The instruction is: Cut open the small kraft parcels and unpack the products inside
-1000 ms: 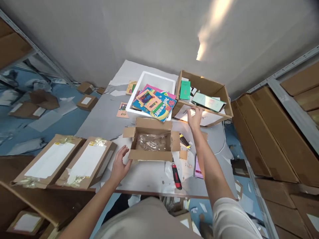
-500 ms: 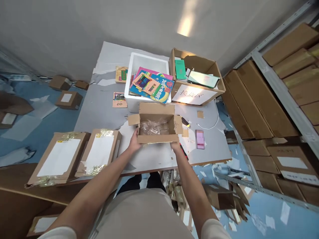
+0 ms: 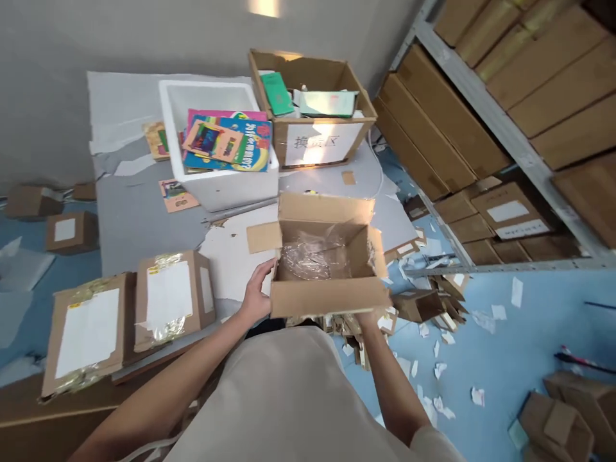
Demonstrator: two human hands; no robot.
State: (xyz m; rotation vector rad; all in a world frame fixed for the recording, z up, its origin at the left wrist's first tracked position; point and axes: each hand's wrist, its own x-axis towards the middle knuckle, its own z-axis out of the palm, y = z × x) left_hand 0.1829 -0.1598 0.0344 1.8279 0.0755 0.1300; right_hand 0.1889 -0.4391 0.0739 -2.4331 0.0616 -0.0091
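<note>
An open cardboard box (image 3: 332,296) with its flaps spread is held in front of my body, over the table's near edge. Crumpled clear plastic wrap (image 3: 312,255) lies inside it. My left hand (image 3: 257,296) grips the box's left side, thumb and fingers against the cardboard. At the lower right corner, my right hand (image 3: 368,317) supports the box from below, its fingers mostly hidden by the box. Behind the box stand a white foam box (image 3: 231,191) with colourful books (image 3: 231,141) in it, and a larger carton (image 3: 283,138) holding a green box and papers.
Two taped parcels with white labels, a left parcel (image 3: 89,333) and a right parcel (image 3: 171,298), sit at the table's left front. A shelf (image 3: 524,154) full of cartons rises on the right. Paper scraps and boxes litter the blue floor (image 3: 481,333).
The open box has come nearer to my body and shifted right, with both hands still on it. My view has turned to the right, showing more shelf and floor.
</note>
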